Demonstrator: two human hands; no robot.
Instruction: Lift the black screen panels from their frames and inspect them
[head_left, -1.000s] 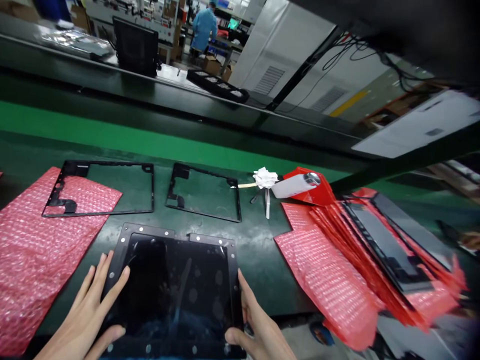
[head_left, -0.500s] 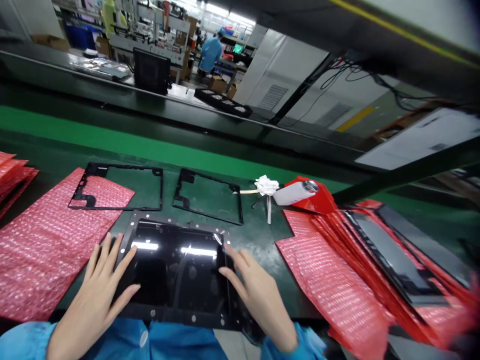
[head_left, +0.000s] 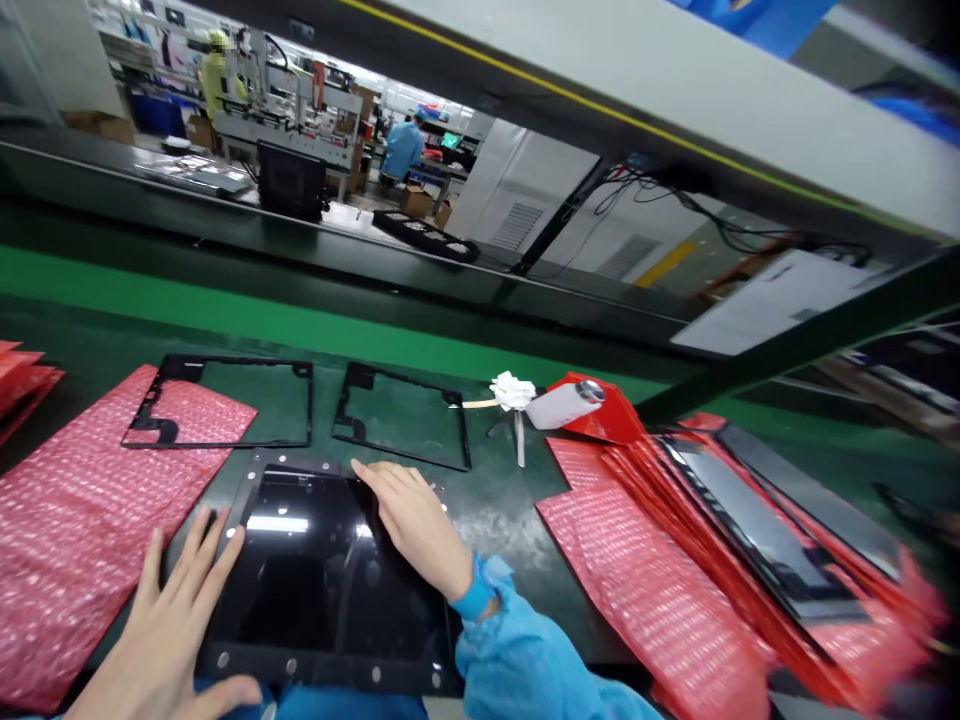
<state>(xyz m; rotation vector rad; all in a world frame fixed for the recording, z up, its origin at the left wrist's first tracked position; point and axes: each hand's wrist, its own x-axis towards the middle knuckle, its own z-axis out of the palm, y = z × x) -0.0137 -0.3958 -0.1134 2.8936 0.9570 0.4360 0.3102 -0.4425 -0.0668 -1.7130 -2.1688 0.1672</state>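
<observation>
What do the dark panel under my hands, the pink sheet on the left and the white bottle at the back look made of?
Dark panel: probably glass or glossy plastic, given its mirror-like light streaks.
Pink sheet: likely plastic bubble wrap, shiny and dimpled.
White bottle: perhaps smooth plastic, judging by its even, milky look; its silvery cap could be metal or metallised plastic.

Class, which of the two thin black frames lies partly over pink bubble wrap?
The left frame: its left portion overlaps the bubble wrap, while the right frame lies clear of it.

One glossy black panel (head_left: 292, 580), two black frames (head_left: 361, 378), one white bottle (head_left: 559, 405), one crumpled white tissue (head_left: 513, 391)
</observation>
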